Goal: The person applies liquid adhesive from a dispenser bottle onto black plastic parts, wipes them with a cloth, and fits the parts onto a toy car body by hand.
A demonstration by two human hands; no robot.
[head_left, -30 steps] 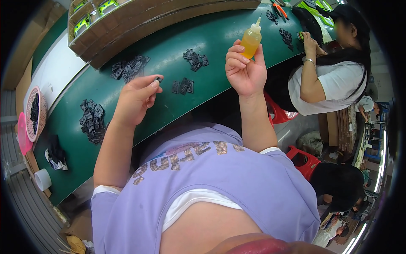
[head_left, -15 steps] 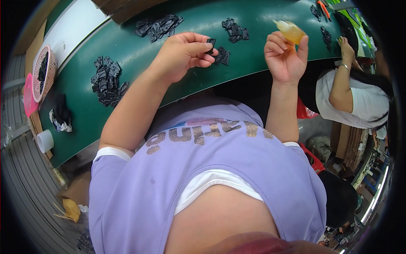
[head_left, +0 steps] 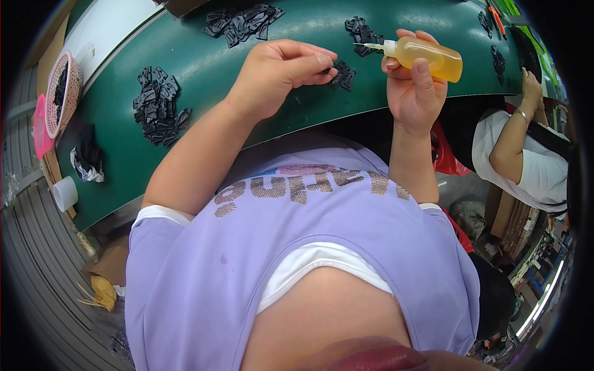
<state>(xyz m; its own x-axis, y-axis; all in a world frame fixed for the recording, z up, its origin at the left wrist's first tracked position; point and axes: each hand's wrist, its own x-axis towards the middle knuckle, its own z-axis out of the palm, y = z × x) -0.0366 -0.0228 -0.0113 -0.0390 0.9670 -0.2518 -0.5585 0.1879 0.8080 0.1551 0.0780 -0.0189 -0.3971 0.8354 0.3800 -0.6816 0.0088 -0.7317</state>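
Note:
My left hand [head_left: 272, 77] is closed in a pinch over the green tabletop, on a small black plastic piece mostly hidden by the fingertips. In my right hand [head_left: 416, 102] lies a squeeze bottle [head_left: 439, 60] of yellow liquid, fingers behind it and thumb across its front. Its white neck and thin needle tip [head_left: 369, 46] point left, above and to the right of the left fingertips and apart from them. Just beyond those fingertips rests a small pile of black pieces [head_left: 344, 76]. Another small pile [head_left: 361, 31] sits behind the needle.
Larger heaps of black pieces lie at the left [head_left: 156, 105] and far middle [head_left: 244, 25]. A pink basket [head_left: 73, 93], dark cloth [head_left: 88, 154] and white cup [head_left: 65, 193] line the left edge. Orange-handled pliers [head_left: 496, 21] are far right, near another person's arm [head_left: 516, 139].
The bottle has swung from a slant to nearly level, its needle pointing left. My left hand has shifted right, and its black piece is now mostly covered by the fingers.

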